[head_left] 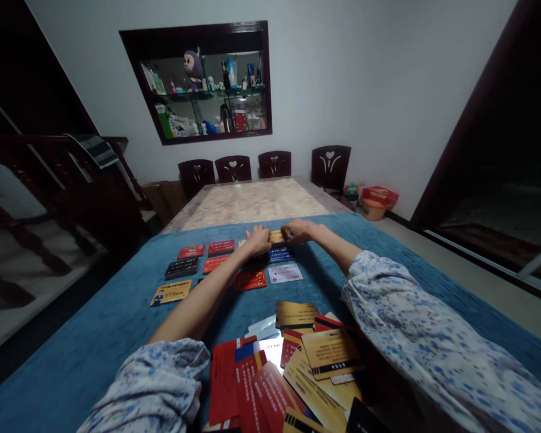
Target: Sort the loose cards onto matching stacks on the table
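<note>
At the far row of card stacks, my left hand (256, 242) and my right hand (298, 230) are on either side of a gold card (277, 237). The fingers of both are bent in against its short ends; whether it is one card or a small stack, I cannot tell. Just nearer lies a blue card stack (280, 255), then a white card (285, 273) and a red card stack (250, 279). Left of my forearm are a black stack (181, 267), red cards (221, 247) and a yellow card with a printed figure (171, 293). My left arm hides some cards.
A loose heap of red, gold and white cards (293, 379) spreads between my forearms. Blue cloth (130, 319) covers the table's near part; the patterned tabletop (256, 198) shows beyond. Dark chairs (330, 167) line the far side. An orange bucket (373, 209) stands right.
</note>
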`<move>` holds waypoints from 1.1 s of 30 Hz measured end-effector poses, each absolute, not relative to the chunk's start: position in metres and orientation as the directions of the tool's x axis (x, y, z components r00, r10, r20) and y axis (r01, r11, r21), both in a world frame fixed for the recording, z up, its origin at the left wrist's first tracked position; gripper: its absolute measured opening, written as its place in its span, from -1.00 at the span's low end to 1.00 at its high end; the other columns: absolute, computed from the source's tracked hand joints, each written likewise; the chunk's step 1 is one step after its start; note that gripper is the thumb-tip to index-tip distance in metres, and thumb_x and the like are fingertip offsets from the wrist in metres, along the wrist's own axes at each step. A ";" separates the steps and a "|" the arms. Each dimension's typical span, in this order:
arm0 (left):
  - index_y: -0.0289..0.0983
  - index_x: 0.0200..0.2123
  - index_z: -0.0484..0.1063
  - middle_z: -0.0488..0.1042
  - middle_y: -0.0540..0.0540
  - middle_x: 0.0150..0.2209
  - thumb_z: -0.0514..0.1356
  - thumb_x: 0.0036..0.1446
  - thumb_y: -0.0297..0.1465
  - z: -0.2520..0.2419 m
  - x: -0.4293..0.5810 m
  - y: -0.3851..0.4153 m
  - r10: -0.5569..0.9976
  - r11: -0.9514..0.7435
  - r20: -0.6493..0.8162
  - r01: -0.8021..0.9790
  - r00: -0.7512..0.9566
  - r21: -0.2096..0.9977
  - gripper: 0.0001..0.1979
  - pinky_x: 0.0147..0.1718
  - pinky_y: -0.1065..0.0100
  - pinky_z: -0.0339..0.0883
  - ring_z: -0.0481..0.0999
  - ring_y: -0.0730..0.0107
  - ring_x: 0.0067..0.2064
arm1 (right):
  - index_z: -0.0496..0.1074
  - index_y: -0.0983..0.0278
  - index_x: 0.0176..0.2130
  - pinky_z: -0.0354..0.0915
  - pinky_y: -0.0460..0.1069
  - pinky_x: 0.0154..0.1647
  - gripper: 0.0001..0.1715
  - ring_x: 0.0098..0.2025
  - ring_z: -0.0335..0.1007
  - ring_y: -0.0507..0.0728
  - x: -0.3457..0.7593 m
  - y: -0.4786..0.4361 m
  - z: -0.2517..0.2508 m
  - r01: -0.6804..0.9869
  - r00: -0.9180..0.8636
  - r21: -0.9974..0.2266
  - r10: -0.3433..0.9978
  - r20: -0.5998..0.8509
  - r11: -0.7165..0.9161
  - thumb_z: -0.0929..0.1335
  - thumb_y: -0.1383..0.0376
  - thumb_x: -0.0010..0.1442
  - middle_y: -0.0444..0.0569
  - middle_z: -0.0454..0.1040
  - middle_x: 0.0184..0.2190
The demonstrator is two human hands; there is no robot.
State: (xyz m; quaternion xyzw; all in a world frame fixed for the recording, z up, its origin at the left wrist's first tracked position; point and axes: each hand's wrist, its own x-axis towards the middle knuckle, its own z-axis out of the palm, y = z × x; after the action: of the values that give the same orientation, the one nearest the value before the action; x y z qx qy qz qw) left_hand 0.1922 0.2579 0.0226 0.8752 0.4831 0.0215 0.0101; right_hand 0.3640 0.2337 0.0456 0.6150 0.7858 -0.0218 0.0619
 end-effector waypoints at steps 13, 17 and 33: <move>-0.28 -0.08 0.48 0.44 -0.28 0.10 0.14 0.09 -0.50 0.019 0.197 0.267 0.839 -0.542 -0.055 0.840 0.542 0.018 -0.70 0.10 -0.10 0.26 0.32 -0.06 0.18 | 0.50 0.23 0.02 0.30 -0.10 -0.29 -0.57 -0.10 0.51 0.17 0.365 0.244 0.035 0.972 -0.234 -0.012 0.957 -0.170 0.236 0.37 0.26 0.13 0.05 0.58 -0.06; -0.27 -0.11 0.49 0.48 -0.25 0.07 0.15 0.08 -0.49 0.020 0.198 0.272 0.835 -0.547 -0.074 0.837 0.546 0.009 -0.72 0.09 -0.06 0.28 0.37 -0.04 0.16 | 0.50 0.22 0.04 0.33 -0.09 -0.27 -0.53 -0.08 0.51 0.19 0.364 0.250 0.031 0.975 -0.222 -0.018 0.961 -0.168 0.222 0.37 0.28 0.11 0.07 0.58 -0.04; -0.23 -0.09 0.49 0.53 -0.20 0.03 0.18 0.04 -0.49 0.022 0.204 0.283 0.804 -0.582 -0.158 0.813 0.574 -0.005 -0.67 0.15 -0.08 0.25 0.44 0.03 0.12 | 0.56 0.23 -0.06 0.37 -0.09 -0.20 -0.59 -0.07 0.52 0.17 0.353 0.271 0.021 0.979 -0.188 0.037 0.954 -0.232 0.202 0.45 0.29 0.04 0.06 0.60 -0.06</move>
State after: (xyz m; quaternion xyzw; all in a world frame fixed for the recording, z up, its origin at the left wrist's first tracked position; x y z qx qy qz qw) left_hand 0.2037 0.2833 0.0216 0.8864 0.4560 -0.0717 0.0341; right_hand 0.3530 0.2708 0.0207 0.6289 0.7684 -0.0597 0.1024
